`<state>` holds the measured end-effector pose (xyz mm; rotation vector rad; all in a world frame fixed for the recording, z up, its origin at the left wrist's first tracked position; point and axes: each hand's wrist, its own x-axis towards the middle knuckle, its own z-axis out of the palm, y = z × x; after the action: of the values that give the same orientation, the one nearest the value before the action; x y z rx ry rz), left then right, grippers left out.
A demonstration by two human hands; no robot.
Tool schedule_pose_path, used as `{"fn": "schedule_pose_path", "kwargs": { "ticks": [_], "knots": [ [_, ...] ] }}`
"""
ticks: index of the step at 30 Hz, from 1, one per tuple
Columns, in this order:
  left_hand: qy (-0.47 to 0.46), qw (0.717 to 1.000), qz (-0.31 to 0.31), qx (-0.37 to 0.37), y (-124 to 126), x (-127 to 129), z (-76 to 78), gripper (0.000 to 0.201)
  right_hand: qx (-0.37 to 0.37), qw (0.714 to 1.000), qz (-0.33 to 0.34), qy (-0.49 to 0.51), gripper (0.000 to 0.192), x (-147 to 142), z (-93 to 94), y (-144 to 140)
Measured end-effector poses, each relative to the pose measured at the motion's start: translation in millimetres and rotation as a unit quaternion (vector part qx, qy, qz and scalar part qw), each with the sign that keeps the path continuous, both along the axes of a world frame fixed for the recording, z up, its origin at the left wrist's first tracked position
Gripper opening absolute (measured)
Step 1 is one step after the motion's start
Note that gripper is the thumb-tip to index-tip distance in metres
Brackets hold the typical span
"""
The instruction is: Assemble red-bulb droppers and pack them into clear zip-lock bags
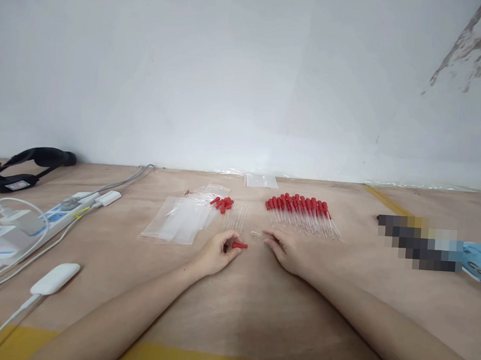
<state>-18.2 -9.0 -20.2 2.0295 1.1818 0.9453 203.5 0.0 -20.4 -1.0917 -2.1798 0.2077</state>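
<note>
My left hand (216, 253) pinches a red rubber dropper bulb (240, 245), its narrow end pointing right. Facing it across a small gap, my right hand (288, 252) grips a thin clear dropper tube (255, 233) whose end sticks out to the left. The tube and the bulb are apart. Beyond my left hand lie a small heap of loose red bulbs (224, 205) and several bare clear tubes (236, 219). Past my right hand, many droppers with red bulbs (300, 205) rest side by side, tips toward me.
Clear plastic bags (173, 219) lie flat to the left, and a white packet (261, 181) sits by the wall. Farther left are a power strip (54, 217) with cables, a white device (55, 279) and a black strap (33, 159). A blue package (480, 262) is at right.
</note>
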Motion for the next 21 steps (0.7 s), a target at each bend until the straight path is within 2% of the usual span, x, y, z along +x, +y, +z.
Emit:
{"fn": "schedule_pose_path", "kwargs": {
  "ticks": [5,10,14,18,21],
  "knots": [
    [-0.073,0.997,-0.005,-0.027,6,-2,-9.5,0.022,0.008,1.000,0.029,-0.006,0.019,-5,1.0,-7],
    [-0.072,0.997,0.000,-0.020,9,-3,-15.6,0.022,0.021,1.000,0.023,-0.006,0.021,-5,-0.9,-10],
    [-0.054,0.998,-0.006,-0.012,6,-2,-10.0,0.021,0.031,0.999,0.033,-0.009,0.021,-5,-1.7,-10],
    [-0.011,0.999,-0.003,0.032,2,2,-2.3,0.021,0.028,0.999,0.045,-0.002,0.018,-9,-3.6,-11],
    [-0.011,0.999,0.008,0.029,1,5,-0.9,0.020,0.017,0.999,0.047,0.016,0.017,-12,-4.2,-12]
  ]
}}
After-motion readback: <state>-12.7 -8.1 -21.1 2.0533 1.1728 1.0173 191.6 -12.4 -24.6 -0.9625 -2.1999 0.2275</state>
